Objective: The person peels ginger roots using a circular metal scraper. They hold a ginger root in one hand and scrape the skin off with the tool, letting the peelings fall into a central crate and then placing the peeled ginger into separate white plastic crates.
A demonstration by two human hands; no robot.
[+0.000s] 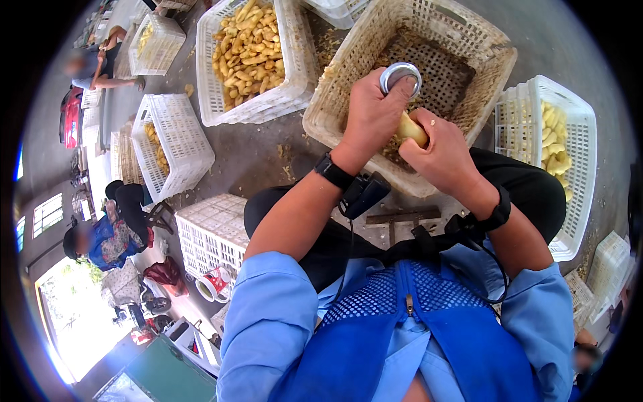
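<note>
My left hand [374, 108] is closed around a tool with a round, shiny metal end [401, 80], its thumb resting at the ring. In my right hand [439, 145] is a pale yellow, partly peeled root [412, 129] that looks like ginger, its left end close to my left fingers. Both hands are together above a dirty, cream plastic crate [402, 173], which has brown peelings [442, 83] on its perforated bottom. The tool's working edge is hidden by my left hand.
A white crate [301, 93] of unpeeled roots stands at the upper left, another crate [582, 166] with peeled ones at the right. Left are more crates [193, 145], a paint-type bucket [213, 285] and seated people. Peel scraps lie on the floor.
</note>
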